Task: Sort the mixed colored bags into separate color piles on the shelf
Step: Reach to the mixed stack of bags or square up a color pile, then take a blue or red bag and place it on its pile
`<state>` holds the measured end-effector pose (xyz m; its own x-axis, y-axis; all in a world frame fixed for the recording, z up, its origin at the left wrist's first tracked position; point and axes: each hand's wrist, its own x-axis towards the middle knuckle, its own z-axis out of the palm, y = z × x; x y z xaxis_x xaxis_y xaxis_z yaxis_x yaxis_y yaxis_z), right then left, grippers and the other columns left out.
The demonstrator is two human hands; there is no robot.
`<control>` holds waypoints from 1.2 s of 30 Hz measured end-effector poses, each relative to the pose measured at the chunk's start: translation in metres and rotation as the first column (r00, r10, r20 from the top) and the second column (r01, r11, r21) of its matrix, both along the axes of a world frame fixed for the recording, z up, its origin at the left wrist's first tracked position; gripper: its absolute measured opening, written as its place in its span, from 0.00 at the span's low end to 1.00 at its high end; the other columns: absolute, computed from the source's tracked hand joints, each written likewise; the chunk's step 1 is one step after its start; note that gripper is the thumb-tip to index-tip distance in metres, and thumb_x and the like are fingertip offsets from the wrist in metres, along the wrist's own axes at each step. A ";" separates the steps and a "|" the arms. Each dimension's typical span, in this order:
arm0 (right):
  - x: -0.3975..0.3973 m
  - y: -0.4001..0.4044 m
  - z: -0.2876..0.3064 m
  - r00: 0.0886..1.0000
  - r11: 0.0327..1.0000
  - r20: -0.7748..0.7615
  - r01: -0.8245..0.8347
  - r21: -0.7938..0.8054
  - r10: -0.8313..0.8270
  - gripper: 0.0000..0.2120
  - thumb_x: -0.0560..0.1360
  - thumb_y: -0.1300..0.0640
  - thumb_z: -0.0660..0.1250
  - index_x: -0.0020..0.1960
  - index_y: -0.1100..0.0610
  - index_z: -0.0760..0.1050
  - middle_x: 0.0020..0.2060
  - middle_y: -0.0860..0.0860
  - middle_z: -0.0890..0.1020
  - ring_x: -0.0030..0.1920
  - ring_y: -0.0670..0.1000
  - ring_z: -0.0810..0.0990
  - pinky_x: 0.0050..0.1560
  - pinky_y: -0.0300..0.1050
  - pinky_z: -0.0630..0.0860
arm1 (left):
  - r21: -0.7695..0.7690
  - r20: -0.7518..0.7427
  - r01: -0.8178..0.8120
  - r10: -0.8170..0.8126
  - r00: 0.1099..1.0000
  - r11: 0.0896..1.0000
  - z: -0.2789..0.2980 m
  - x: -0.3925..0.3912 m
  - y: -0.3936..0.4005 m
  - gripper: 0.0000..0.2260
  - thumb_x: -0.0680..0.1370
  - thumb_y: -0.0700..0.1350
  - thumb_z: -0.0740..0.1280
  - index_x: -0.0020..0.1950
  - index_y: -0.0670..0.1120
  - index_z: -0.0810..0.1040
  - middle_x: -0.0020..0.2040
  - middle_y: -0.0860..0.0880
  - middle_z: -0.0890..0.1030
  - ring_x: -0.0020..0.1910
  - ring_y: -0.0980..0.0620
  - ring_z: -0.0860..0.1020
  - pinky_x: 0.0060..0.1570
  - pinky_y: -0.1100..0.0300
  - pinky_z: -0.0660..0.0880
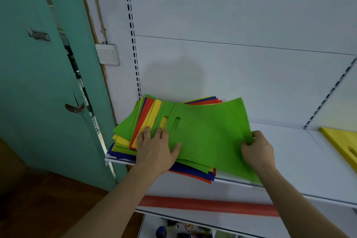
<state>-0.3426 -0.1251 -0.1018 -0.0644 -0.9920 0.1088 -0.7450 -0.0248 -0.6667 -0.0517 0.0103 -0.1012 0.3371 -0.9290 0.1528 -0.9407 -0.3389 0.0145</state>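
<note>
Left hand (157,149) flat on the mixed stack (143,121) – right hand (257,150) pinching the top green bag (208,133) edge, yellow bag (342,141) well apart on the shelf (289,150).

Two bare forearms, hands (156,150) (258,152) uncovered (no sleeves, gloves, rings visible).

The yellow bag (342,144) at the right is cut off by the frame edge, so only one corner and part of its handle slot are seen. Most of the mixed pile of bags (135,133) is covered by the top green bag (202,133) and by the left hand (156,150); only coloured edges are shown. The items on the lower shelf (185,231) are cropped and too dark to be identified.
</note>
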 end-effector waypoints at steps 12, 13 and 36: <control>-0.030 -0.020 0.008 0.991 0.991 0.084 -0.094 -0.090 0.102 0.00 0.78 0.56 0.70 0.49 0.53 0.80 0.39 0.52 0.83 0.41 0.59 0.79 0.44 0.52 0.76 | -0.044 -0.027 -0.102 0.101 0.994 0.994 0.011 -0.005 -0.012 0.36 0.82 0.70 0.49 0.80 0.47 0.64 0.76 0.41 0.72 0.78 0.38 0.66 0.76 0.42 0.64; -0.033 -0.019 0.007 0.987 0.988 0.111 -0.100 -0.120 0.114 0.02 0.79 0.55 0.71 0.49 0.53 0.79 0.40 0.52 0.83 0.42 0.60 0.79 0.45 0.54 0.76 | -0.082 -0.052 -0.096 0.092 0.994 0.992 0.014 -0.007 -0.015 0.33 0.83 0.68 0.51 0.79 0.46 0.65 0.74 0.42 0.75 0.75 0.40 0.69 0.74 0.43 0.67; -0.024 0.058 0.022 0.975 0.958 0.215 0.117 -0.261 -0.061 0.10 0.77 0.65 0.65 0.44 0.52 0.69 0.34 0.51 0.76 0.36 0.54 0.74 0.32 0.48 0.62 | -0.617 -0.683 -0.126 -0.448 0.577 0.777 0.033 -0.003 -0.055 0.09 0.86 0.40 0.63 0.55 0.53 0.78 0.39 0.56 0.79 0.34 0.61 0.75 0.31 0.58 0.67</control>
